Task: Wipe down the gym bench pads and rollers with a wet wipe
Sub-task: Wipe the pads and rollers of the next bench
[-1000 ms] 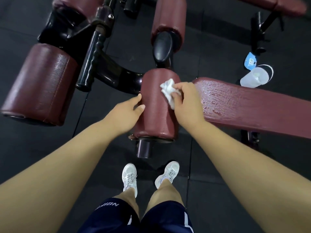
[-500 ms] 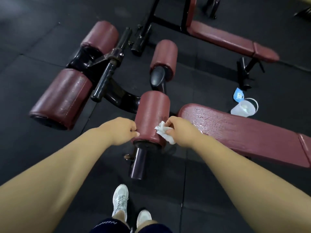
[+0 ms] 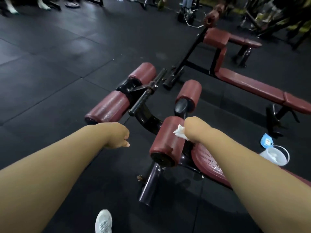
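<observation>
Right grip [image 3: 189, 129] is curled round a crumpled white wet wipe [image 3: 179, 133] and pinches it tight. The wipe is pressed on the upper right side of the near maroon padded cylinder roller [image 3: 166, 142]. This roller has a black end cap facing the camera, and its vinyl is torn at the rim. Left grip [image 3: 117, 137] hangs in the air left of that roller, apart from it, with fingers curled in and nothing held. The maroon vinyl bench pad [image 3: 207, 163] is just right of the roller, partly under the right forearm, and its surface looks wet and shiny. A second maroon roller [image 3: 191, 94] sits beyond the near one on the same black metal frame [image 3: 148, 119]. Two more maroon rollers, [image 3: 108, 107] and [image 3: 144, 74], lie further left with a black bar between them. A clear plastic cup [image 3: 277, 157] with something white inside lies on the black rubber floor [image 3: 50, 73] right of the pad, with a blue packet [image 3: 266, 141] just behind it. Another maroon bench [image 3: 252, 85] stands behind. One white sneaker [image 3: 103, 221] shows at the bottom edge. Far background is blurred.
</observation>
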`<action>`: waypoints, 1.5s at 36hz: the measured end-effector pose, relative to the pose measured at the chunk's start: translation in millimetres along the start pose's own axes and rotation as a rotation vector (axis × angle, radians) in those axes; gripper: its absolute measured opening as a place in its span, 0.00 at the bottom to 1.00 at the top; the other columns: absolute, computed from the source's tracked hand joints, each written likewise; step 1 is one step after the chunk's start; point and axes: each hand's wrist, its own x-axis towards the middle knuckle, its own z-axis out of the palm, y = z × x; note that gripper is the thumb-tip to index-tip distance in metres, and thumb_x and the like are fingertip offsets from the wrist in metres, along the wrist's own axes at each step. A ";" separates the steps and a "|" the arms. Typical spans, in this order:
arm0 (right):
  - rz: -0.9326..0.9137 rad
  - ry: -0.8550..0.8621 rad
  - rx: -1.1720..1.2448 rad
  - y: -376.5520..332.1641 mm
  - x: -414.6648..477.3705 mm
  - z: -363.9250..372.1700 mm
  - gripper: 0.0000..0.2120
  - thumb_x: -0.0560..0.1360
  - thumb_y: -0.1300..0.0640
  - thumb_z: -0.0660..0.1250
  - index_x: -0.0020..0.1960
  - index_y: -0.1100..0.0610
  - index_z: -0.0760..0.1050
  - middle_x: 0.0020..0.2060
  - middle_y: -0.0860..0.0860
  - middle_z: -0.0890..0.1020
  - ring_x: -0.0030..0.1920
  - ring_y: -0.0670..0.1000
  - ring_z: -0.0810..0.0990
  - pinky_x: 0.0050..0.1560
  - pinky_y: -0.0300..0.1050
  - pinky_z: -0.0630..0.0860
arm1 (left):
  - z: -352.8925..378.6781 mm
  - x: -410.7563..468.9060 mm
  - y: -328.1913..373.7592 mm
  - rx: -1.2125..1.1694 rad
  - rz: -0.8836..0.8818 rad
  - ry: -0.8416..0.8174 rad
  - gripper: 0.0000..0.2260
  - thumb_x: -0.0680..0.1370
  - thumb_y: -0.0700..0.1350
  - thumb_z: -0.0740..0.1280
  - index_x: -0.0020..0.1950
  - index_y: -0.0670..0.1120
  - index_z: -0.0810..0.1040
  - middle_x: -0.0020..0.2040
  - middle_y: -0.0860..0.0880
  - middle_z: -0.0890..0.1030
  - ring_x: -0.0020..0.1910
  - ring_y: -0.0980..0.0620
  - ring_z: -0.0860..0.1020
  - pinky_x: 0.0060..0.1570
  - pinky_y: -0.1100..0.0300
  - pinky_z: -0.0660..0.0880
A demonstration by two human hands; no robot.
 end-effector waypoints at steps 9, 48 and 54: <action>0.057 0.205 0.061 -58.0 24.1 -74.0 0.13 0.76 0.63 0.58 0.33 0.56 0.62 0.42 0.55 0.75 0.48 0.57 0.74 0.43 0.45 0.68 | -49.1 -31.0 -79.2 0.084 -0.055 0.101 0.16 0.79 0.54 0.60 0.61 0.46 0.75 0.60 0.48 0.76 0.57 0.47 0.73 0.56 0.57 0.69; 0.310 0.509 0.838 -251.6 325.0 -339.3 0.05 0.71 0.59 0.63 0.45 0.59 0.72 0.33 0.53 0.78 0.36 0.52 0.75 0.34 0.41 0.70 | -281.0 179.8 -470.9 0.136 0.065 0.245 0.13 0.77 0.56 0.62 0.57 0.51 0.75 0.54 0.53 0.77 0.53 0.50 0.75 0.54 0.53 0.74; 0.419 0.482 0.781 -231.2 375.7 -368.1 0.05 0.68 0.58 0.60 0.34 0.57 0.68 0.31 0.55 0.80 0.30 0.52 0.72 0.29 0.39 0.65 | -329.7 260.4 -487.2 0.209 0.163 0.257 0.12 0.77 0.57 0.62 0.55 0.52 0.76 0.53 0.53 0.77 0.49 0.50 0.75 0.45 0.58 0.70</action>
